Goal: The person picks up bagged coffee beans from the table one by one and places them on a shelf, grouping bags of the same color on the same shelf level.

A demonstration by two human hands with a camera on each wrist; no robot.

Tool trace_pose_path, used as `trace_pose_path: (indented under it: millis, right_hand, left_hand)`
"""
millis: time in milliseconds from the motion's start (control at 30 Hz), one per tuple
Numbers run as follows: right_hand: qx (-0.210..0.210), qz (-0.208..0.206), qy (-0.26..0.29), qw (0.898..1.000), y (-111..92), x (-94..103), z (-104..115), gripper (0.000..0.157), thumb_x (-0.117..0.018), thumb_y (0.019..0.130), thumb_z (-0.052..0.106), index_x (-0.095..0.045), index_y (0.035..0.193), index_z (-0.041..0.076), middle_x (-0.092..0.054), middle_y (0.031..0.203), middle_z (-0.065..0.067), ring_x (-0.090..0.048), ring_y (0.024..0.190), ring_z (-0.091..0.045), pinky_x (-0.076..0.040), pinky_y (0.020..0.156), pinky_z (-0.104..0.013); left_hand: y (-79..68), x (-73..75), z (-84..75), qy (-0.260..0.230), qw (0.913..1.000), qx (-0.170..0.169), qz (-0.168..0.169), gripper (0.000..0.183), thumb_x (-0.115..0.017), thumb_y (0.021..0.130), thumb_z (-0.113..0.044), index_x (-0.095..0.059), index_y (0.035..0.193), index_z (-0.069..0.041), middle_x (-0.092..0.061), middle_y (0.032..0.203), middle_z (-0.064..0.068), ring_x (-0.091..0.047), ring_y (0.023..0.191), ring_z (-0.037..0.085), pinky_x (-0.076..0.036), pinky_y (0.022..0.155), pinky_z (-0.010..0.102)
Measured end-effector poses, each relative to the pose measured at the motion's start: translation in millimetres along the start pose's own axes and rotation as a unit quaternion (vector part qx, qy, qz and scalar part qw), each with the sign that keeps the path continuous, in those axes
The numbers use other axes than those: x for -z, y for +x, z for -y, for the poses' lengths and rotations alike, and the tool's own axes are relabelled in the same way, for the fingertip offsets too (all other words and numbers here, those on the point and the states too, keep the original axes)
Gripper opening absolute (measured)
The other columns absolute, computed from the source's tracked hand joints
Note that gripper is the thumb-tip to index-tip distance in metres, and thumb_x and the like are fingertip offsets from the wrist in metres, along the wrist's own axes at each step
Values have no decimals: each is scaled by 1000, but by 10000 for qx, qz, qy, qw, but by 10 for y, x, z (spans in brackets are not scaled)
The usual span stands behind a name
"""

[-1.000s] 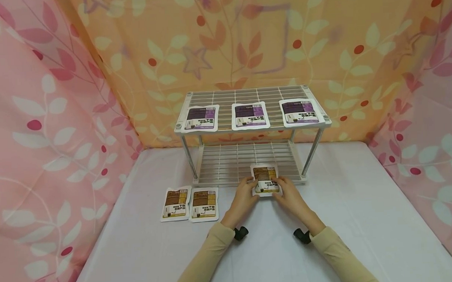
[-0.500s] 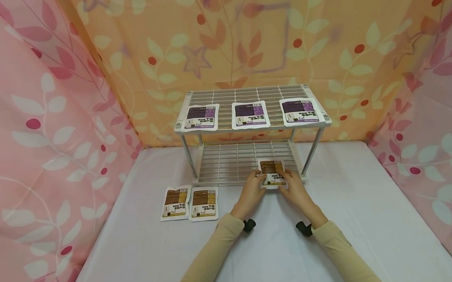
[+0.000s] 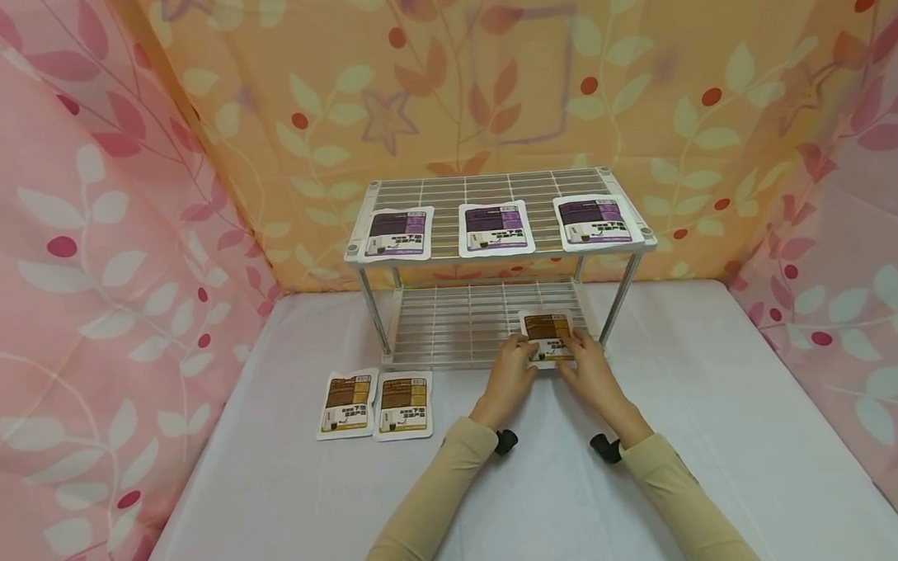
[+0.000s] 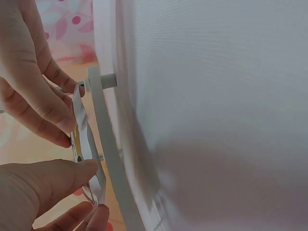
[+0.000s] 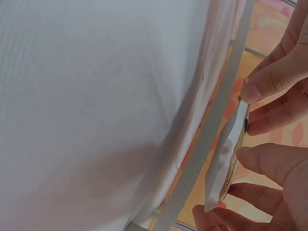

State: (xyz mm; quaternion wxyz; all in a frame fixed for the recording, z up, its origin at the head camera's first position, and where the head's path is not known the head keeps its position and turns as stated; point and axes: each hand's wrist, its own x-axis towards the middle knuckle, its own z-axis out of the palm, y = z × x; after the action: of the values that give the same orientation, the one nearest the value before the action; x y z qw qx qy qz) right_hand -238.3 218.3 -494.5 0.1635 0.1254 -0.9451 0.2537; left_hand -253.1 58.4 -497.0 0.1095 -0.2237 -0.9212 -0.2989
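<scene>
Both my hands hold a white-edged brown and gold pouch (image 3: 547,326) by its sides, at the right end of the rack's lower shelf (image 3: 451,330). My left hand (image 3: 508,373) pinches its left edge and my right hand (image 3: 596,378) its right edge, thumbs at the lower part. Seen from the left wrist, the pouch (image 4: 84,139) is edge-on close to the shelf's front rail (image 4: 107,130). From the right wrist, its white underside (image 5: 226,156) shows beside the same rail (image 5: 204,139). Fingers cover parts of its edges.
Three purple pouches, left (image 3: 397,234), middle (image 3: 496,229) and right (image 3: 598,223), lie in a row on the wire rack's top shelf (image 3: 438,190). Two more brown pouches, one (image 3: 348,404) beside another (image 3: 404,406), lie on the white tablecloth (image 3: 278,501) left of the hands. Metal posts (image 3: 619,298) support the top shelf.
Both hands have carried the brown pouch right and away from me, from the shelf's front edge farther over its right end. The other pouches have stayed put.
</scene>
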Motion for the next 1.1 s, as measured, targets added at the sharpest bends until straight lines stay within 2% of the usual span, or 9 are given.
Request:
trace_pose_path:
  millis: [167, 300, 333, 500, 733, 1100]
  right_hand:
    - [-77, 72, -157, 9998, 3, -5, -19, 48, -63, 79, 13, -47, 118, -12, -38, 123, -32, -39, 105, -49, -36, 85, -56]
    - [-141, 130, -218, 9996, -1, -1, -32, 53, -60, 81, 15, -41, 121, -13, -36, 124, -32, -38, 106, -49, -36, 86, -55]
    - [-146, 120, -222, 9996, -4, 0, -34, 53, -60, 81, 15, -41, 122, -13, -35, 124, -33, -38, 106, -49, -35, 87, -55]
    - [-81, 57, -353, 9993, -15, -11, -54, 54, -60, 80, 16, -41, 121, -14, -36, 124, -34, -39, 104, -50, -35, 86, -56]
    - [-169, 153, -498, 9985, -22, -19, -79, 56, -60, 81, 20, -41, 121, -14, -34, 127, -33, -36, 107, -49, -35, 87, -55]
    - [-268, 389, -369, 9982, 1, 7, -69, 57, -58, 83, 21, -37, 124, -14, -27, 131, -34, -29, 116, -49, -35, 86, -58]
  left_hand:
    - [42, -48, -22, 66, 10000, 12, 42, 35, -65, 76, -9, -61, 111, -8, -52, 114, 6, -51, 102, 18, -44, 85, 26]
    - [64, -94, -34, -18, 10000, -75, -43, 34, -65, 75, -8, -62, 109, -6, -54, 110, 7, -52, 99, 19, -45, 83, 26]
    - [81, -151, 7, -12, 9998, -181, -113, 32, -65, 76, -10, -62, 108, -7, -54, 109, 6, -52, 98, 18, -45, 82, 26]
    - [114, -220, 13, 57, 9996, -245, -115, 32, -65, 76, -11, -63, 107, -10, -55, 107, 4, -53, 96, 16, -45, 80, 24]
    - [139, -180, -87, 290, 9995, -136, 75, 30, -64, 78, -11, -63, 107, -9, -55, 108, 4, -53, 98, 16, -46, 81, 25]
    - [203, -219, -141, 581, 9976, -319, 209, 34, -65, 77, -14, -61, 111, -10, -54, 113, 9, -52, 98, 23, -48, 76, 29]
